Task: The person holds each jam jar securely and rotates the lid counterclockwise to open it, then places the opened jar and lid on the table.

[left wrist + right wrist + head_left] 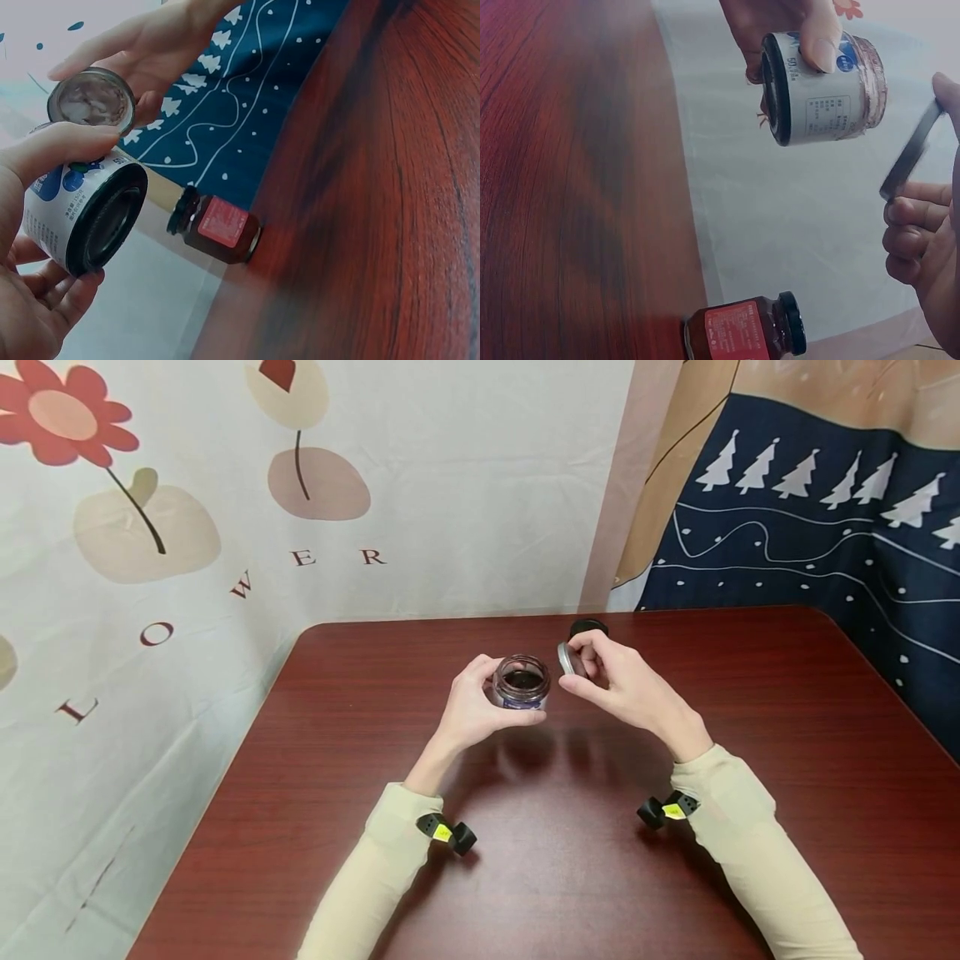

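My left hand (474, 703) grips an uncapped glass jar (522, 701) above the table, fingers round one side and thumb along the other. Its open mouth faces up in the head view, showing dark contents. A white label (821, 97) with blue patches wraps the jar, and the base is dark. Just to the right, my right hand (633, 687) pinches a round metal lid (564, 661) by its edge, apart from the jar. The lid's inner face (91, 101) shows whitish and brownish smears in the left wrist view.
Behind my right hand stands a second jar (221, 229) with a red label and black cap (588, 626), near the far edge of the reddish-brown table (337, 827). A pale printed cloth (480, 527) and a navy tree-patterned cloth (810, 539) hang beyond the table.
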Motion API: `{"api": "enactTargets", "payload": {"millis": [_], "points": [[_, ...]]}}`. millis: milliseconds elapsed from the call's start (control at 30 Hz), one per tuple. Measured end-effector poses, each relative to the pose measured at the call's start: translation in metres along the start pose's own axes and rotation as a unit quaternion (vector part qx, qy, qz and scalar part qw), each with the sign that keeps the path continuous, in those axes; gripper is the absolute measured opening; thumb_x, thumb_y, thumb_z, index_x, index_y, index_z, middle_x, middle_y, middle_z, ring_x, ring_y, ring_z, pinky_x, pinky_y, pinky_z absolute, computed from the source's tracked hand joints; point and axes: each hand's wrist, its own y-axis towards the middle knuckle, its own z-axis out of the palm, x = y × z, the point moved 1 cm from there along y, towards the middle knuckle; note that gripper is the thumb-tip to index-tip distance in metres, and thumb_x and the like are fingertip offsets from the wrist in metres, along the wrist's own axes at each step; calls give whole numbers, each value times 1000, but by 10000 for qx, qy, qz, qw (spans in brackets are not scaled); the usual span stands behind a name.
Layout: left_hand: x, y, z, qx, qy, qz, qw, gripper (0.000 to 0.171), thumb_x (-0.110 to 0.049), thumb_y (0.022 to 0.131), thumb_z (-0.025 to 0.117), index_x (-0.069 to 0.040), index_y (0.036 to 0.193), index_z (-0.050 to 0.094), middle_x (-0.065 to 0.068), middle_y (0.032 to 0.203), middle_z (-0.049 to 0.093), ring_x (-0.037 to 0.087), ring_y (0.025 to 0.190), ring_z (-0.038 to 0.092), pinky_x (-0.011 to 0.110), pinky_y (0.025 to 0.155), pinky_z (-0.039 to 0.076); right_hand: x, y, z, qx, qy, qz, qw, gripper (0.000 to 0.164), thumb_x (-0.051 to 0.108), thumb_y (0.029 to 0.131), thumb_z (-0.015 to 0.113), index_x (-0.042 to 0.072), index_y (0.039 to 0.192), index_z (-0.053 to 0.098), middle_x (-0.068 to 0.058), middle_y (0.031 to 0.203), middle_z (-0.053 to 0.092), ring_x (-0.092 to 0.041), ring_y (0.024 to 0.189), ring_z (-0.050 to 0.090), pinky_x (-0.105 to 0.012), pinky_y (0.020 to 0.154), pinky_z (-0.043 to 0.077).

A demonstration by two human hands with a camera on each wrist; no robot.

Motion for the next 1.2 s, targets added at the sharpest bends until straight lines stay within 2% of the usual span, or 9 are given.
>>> {"api": "enactTargets", "payload": {"millis": [200,567,767,900,1000,1200], "points": [[4,-2,-3,-49,95,-86,9999,58,-42,50,87,-22,100,66,-8,86,55,8,80,52,28,68,46,-4,0,2,145,297,54,9994,46,38,81,68,18,114,44,0,78,47,-9,62,43,-22,52,37],[15,-1,-6,-207,256,-147,9993,60,-46,50,87,-26,102,66,-7,86,57,7,82,52,28,70,45,-14,-1,9,325,358,515,9975,53,47,75,70,24,113,42,0,83,51,-10,70,48,-23,59,42],[18,-2,-6,-234,328,-208,9990,61,-46,49,86,-27,103,66,-10,88,59,6,83,53,28,70,45,-19,0,15,357,320,598,9971,59,50,73,70,20,115,42,1,84,54,-11,71,51,-26,61,46],[19,-2,-7,-288,395,-367,9981,62,-46,48,87,-26,104,66,-11,89,61,6,83,54,27,71,46,-22,0,19,392,344,644,9966,63,51,73,70,15,116,42,0,85,55,-11,73,53,-33,63,48],[21,-3,-7,-327,466,-531,9970,63,-44,48,88,-25,104,66,-11,92,63,6,85,54,28,72,45,-23,0,23,446,313,689,9961,63,52,73,70,15,116,42,1,86,55,-12,75,54,-37,66,48],[25,-5,-8,-404,580,-942,9930,65,-40,47,89,-22,105,66,-9,95,65,9,84,55,31,72,45,-27,-1,32,655,200,767,9947,64,54,72,69,16,116,42,2,90,55,-11,79,55,-30,69,48]]}}
